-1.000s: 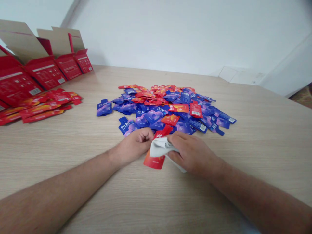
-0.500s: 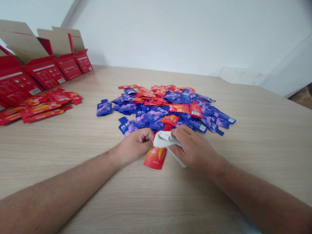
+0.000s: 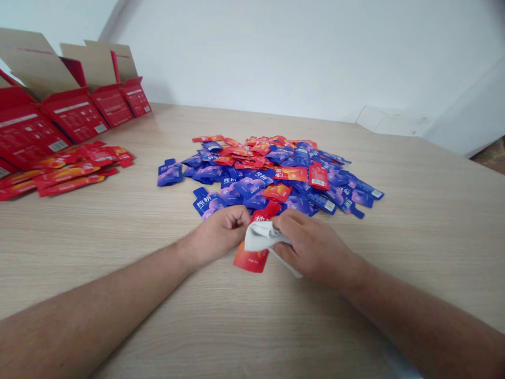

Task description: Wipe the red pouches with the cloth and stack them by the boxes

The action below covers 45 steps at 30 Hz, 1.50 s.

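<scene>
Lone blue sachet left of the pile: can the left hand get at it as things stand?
Probably yes. The blue sachet lies apart on bare table, nothing over it, but the left hand is closed on the red sachet and must release first.

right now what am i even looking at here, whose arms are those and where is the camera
There is one picture, taken by a camera worn on a person's head, looking forward and down. So the two bare arms reaching in from the bottom are that person's own.

The left hand pins a red pouch down on the wooden table. The right hand grips a white cloth and presses it on that pouch.

Just beyond the hands lies a loose pile of blue and red pouches. One blue pouch lies apart at the pile's left. At the far left is a spread of red pouches, and behind it stand open red cartons with their brown flaps up. A white wall runs behind the table.
</scene>
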Motion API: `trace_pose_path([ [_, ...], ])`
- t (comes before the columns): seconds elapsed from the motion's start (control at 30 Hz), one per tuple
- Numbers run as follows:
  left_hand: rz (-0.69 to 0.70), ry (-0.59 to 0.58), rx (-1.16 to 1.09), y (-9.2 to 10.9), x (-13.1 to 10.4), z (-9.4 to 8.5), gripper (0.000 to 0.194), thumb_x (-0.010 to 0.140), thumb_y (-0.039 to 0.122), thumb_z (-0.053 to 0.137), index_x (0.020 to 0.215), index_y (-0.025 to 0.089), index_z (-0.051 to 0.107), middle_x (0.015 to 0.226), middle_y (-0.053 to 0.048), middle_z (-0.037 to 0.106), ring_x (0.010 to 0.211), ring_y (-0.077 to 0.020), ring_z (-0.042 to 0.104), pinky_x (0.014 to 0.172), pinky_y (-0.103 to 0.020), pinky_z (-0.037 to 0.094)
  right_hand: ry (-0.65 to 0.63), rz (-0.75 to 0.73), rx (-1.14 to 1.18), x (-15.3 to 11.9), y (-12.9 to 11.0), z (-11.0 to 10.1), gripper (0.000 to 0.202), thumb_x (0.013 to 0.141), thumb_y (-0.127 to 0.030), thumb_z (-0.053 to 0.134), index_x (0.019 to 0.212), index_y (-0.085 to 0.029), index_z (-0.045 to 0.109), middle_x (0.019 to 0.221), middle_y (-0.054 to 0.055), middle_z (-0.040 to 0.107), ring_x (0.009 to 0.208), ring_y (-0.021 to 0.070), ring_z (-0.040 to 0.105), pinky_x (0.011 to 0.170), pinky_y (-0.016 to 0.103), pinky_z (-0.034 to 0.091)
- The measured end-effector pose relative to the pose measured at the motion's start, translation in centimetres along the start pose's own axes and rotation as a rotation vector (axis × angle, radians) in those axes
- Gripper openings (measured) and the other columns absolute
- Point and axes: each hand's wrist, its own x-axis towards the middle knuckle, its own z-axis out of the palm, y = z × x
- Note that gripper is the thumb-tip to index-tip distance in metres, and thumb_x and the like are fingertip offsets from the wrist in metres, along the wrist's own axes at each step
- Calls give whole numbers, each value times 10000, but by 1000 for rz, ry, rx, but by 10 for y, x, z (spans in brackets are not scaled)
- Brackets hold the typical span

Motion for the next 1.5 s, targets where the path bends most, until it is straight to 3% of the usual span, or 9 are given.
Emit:
trace_pose_path([
  [0.1, -4, 22, 13, 0, 0, 0, 268, 860, 369, 726, 804, 167, 560, 725, 23, 588, 634, -96, 492, 590, -219, 386, 74, 85, -10, 1, 2, 0, 145, 969, -265, 584, 1099, -204, 600, 1064, 92, 659, 963, 244, 629, 802, 356, 495],
  [0.27, -15, 0, -29, 0, -1, 1, 274, 865, 377, 720, 802, 172, 549, 700, 41, 553, 593, -83, 447, 556, -212, 360, -39, -55, 4, 0, -1, 1, 131, 975, -276, 586, 1091, -216, 598, 1070, 74, 661, 954, 231, 630, 802, 347, 491],
  [0.43, -32, 32, -2, 1, -1, 1, 260, 871, 360, 719, 818, 167, 555, 714, 28, 575, 623, -92, 471, 573, -215, 366, 65, 71, -21, 1, 3, -1, 140, 986, -283, 569, 1095, -197, 591, 1058, 89, 651, 954, 245, 621, 809, 363, 489],
  [0.63, -23, 4, -45, 2, -1, 2, 263, 865, 358, 719, 803, 169, 547, 712, 36, 567, 601, -81, 448, 567, -212, 367, -58, -45, -13, 0, -1, -1, 110, 984, -278, 576, 1070, -213, 599, 1058, 71, 658, 946, 226, 624, 797, 340, 481],
  [0.77, -25, 16, -16, 0, -1, 2, 250, 857, 343, 724, 814, 167, 552, 697, 36, 565, 597, -81, 430, 551, -206, 338, 68, 70, -26, 1, 3, -1, 142, 977, -280, 580, 1089, -194, 594, 1057, 90, 656, 960, 247, 624, 790, 355, 478],
  [0.97, -17, 1, 29, -2, 0, -1, 249, 888, 362, 688, 818, 171, 543, 680, 43, 537, 575, -82, 419, 532, -212, 312, -69, -118, 0, 0, -2, 0, 93, 977, -274, 581, 1046, -215, 600, 1040, 69, 658, 929, 225, 630, 768, 337, 470],
  [1.13, 12, 12, 38, -1, 0, -1, 251, 890, 355, 698, 819, 170, 544, 701, 32, 567, 601, -89, 449, 550, -214, 327, 117, 68, -7, 2, 7, -1, 136, 984, -321, 585, 1038, -196, 576, 1032, 96, 652, 955, 260, 621, 778, 364, 464],
  [1.3, 49, 4, 62, 1, -1, -1, 231, 888, 329, 706, 808, 163, 567, 710, 30, 576, 606, -88, 464, 562, -212, 358, 10, -50, 9, 0, 3, 0, 121, 992, -309, 572, 1063, -211, 577, 1051, 83, 657, 929, 249, 623, 766, 357, 458],
  [1.5, 93, -56, 34, 1, 0, -2, 226, 895, 313, 688, 794, 166, 549, 762, 20, 593, 669, -104, 525, 620, -229, 423, 184, 66, 11, 3, 13, -4, 153, 977, -348, 608, 992, -208, 549, 1006, 81, 653, 908, 243, 605, 743, 339, 429],
])
